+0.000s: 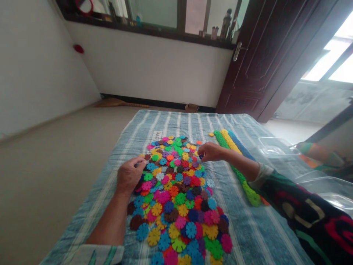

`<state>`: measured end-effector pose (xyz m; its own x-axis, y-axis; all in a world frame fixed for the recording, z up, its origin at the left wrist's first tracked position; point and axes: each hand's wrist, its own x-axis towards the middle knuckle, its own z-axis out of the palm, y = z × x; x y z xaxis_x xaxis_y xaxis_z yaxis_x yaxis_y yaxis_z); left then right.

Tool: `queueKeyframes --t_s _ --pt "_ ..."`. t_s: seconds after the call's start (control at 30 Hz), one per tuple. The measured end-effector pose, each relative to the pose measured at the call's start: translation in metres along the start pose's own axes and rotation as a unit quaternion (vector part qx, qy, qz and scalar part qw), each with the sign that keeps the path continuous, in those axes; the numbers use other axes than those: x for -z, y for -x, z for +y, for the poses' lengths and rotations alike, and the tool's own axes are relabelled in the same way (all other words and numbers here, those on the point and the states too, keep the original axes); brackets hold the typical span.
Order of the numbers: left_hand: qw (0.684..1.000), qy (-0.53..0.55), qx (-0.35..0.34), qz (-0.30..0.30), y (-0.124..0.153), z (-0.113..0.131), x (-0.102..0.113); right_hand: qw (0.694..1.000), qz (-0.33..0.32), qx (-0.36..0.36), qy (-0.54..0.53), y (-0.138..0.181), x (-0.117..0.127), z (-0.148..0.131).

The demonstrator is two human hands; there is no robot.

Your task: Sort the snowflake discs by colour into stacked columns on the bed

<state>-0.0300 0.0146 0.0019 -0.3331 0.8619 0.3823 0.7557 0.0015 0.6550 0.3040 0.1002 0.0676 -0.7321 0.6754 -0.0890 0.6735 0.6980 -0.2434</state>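
Note:
Notched plastic discs [173,190] in many colours lie in a long, loose heap on the cloth-covered table. At the heap's left edge is my left hand [131,175], its thumb and fingers bent together beside a brown disc [147,157]. What it pinches, if anything, is too small to make out. My right hand [211,151] is at the upper right edge of the heap, with its fingers closed on a dark blue disc [201,156] that is mostly hidden. Under and beyond my right forearm lie long rows of discs: a green row [220,140], a yellow row [230,140] and a blue row [239,142].
Two clear plastic containers [271,147] [328,184] are at the table's right side. A small label reading "love" [157,135] lies beyond the heap on the striped cloth [110,206]. A dark red door [256,55] and a white wall [154,66] are behind the table.

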Motion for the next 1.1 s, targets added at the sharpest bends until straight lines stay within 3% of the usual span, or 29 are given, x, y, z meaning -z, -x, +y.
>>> queueKeyframes --t_s 0.4,0.57,0.77,1.1 --pt "1.000 0.008 0.014 -0.006 0.000 0.001 -0.001 0.998 -0.043 0.033 -0.014 0.034 -0.011 -0.018" --pt "1.000 0.010 0.013 -0.009 0.001 0.002 0.000 0.999 -0.037 0.037 0.007 0.027 -0.015 -0.023" --pt "1.000 0.010 0.017 -0.013 0.000 0.001 -0.001 1.000 -0.002 0.016 0.014 0.019 -0.017 -0.016" --pt "1.000 0.001 0.016 -0.008 0.001 0.004 -0.002 1.000 0.005 -0.006 0.026 0.038 -0.022 -0.003"
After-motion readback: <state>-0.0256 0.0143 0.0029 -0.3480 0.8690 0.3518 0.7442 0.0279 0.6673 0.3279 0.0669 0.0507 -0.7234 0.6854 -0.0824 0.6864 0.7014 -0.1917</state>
